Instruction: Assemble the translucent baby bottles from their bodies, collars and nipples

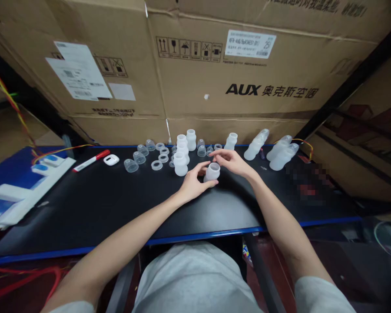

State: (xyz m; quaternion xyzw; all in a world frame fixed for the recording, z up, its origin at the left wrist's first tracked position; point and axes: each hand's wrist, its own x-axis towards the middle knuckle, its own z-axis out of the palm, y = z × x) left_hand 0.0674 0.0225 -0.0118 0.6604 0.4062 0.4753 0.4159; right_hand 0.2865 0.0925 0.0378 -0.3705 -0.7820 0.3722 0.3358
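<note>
My left hand [195, 182] is wrapped around the side of a small milky-white baby bottle [212, 172]. The bottle stands upright, its open mouth facing up. Just beyond it, my right hand [230, 161] has its fingers stretched out and apart, close to a small clear bottle nipple [209, 150]; whether a fingertip touches it I cannot tell. Left of the held bottle, several open bottles [180, 164] stand in a row. Clear screw rings [157, 165] and clear domed caps [130, 165] lie farther left. Another open bottle [231, 141] is behind my right hand.
At the right, several bottles with clear caps [284, 156] stand on the black tabletop [117, 217]. A red and white marker [91, 161], a white earbud case [111, 160] and a power strip [35, 191] lie at the left. A large cardboard box [189, 87] walls off the back.
</note>
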